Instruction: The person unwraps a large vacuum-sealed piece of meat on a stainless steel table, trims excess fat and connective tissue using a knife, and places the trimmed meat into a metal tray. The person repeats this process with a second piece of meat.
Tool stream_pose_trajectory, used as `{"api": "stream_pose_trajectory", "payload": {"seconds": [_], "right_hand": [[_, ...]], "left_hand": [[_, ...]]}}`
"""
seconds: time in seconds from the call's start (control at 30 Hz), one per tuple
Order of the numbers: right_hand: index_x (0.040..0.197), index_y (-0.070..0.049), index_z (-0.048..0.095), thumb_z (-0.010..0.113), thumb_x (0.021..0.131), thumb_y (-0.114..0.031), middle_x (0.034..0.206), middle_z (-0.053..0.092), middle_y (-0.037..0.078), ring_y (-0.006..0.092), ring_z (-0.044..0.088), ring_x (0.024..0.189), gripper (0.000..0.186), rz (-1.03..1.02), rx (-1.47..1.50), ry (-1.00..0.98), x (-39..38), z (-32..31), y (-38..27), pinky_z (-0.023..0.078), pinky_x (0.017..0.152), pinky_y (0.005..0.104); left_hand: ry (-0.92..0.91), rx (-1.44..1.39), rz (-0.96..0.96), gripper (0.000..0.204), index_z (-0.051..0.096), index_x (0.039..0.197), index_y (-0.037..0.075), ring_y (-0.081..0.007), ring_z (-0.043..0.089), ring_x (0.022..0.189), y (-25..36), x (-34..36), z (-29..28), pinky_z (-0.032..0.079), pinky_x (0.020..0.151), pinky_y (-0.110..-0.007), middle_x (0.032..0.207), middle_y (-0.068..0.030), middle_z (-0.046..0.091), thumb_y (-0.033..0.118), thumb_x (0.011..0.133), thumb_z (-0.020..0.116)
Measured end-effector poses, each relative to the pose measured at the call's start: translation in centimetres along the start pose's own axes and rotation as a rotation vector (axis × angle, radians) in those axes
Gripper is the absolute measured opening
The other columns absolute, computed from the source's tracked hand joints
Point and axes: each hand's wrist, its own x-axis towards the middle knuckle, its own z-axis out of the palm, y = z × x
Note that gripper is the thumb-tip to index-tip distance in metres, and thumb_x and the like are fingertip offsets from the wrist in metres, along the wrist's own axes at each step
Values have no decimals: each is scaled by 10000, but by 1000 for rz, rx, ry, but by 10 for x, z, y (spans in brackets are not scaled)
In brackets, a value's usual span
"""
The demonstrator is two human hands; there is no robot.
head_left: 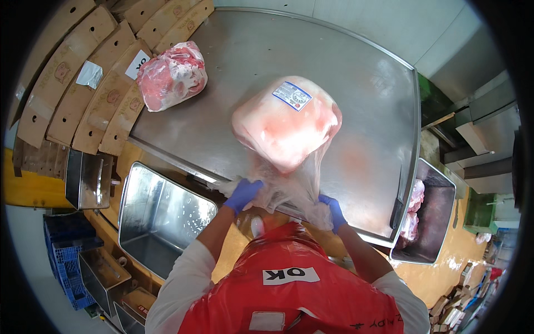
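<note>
A large pale pink piece of meat (283, 131) with a blue-bordered label sits in clear plastic film (281, 189) on the steel table (372, 89). My left hand (242, 193), in a blue glove, grips the loose film at the table's front edge, below and left of the meat. My right hand (331, 211), also blue-gloved, holds the bunched film below and right of it. The film's loose end hangs between both hands. A smaller red and white piece of meat (172, 76) lies at the table's upper left, beside flattened cardboard boxes (61, 83).
An empty steel bin (167, 217) stands below the table at left; a second bin (431, 217) at right holds meat (411, 217). Blue plastic crates (69, 261) and more steel containers (103, 278) are at lower left. Green crates (475, 211) stand at far right.
</note>
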Motion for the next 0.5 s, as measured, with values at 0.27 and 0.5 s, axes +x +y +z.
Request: {"api": "stream_pose_trajectory", "payload": {"seconds": [0.27, 0.5], "right_hand": [[1173, 28, 693, 649, 912, -60, 1011, 722, 71, 127, 647, 932, 279, -549, -817, -40, -4, 25, 25, 533, 847, 297], [1241, 23, 669, 625, 913, -9, 1022, 722, 81, 132, 652, 924, 332, -577, -958, -23, 4, 31, 36, 537, 834, 307]], "left_hand": [[60, -1088, 362, 382, 649, 1194, 23, -229, 657, 1004, 29, 46, -20, 555, 891, -388, 1124, -107, 682, 329, 1001, 526], [-95, -1395, 350, 327, 640, 1165, 35, -307, 644, 1026, -3, 85, -22, 545, 931, -455, 1123, -135, 662, 276, 994, 502]]}}
